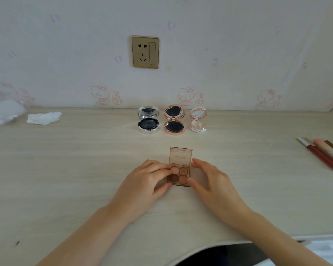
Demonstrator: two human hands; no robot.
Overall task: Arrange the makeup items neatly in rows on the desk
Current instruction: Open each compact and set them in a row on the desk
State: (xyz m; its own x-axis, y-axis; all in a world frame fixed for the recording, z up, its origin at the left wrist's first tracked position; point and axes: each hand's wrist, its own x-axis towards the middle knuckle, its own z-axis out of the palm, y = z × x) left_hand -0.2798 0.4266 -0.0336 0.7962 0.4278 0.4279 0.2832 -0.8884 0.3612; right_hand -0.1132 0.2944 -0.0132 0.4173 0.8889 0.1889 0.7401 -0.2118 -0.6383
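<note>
A small brown eyeshadow palette lies open in the middle of the desk, its clear lid tilted back. My left hand grips its left side, thumb and fingers on the base. My right hand touches its right side with fingers spread. Behind it, near the wall, three open compacts stand in a row: a silver one, a rose-gold one and a small white and pink one. Several lip gloss tubes lie together at the right edge.
A crumpled white tissue and a clear plastic bag lie at the far left. A wall socket sits above the compacts. The light wooden desk has a curved front edge near my body.
</note>
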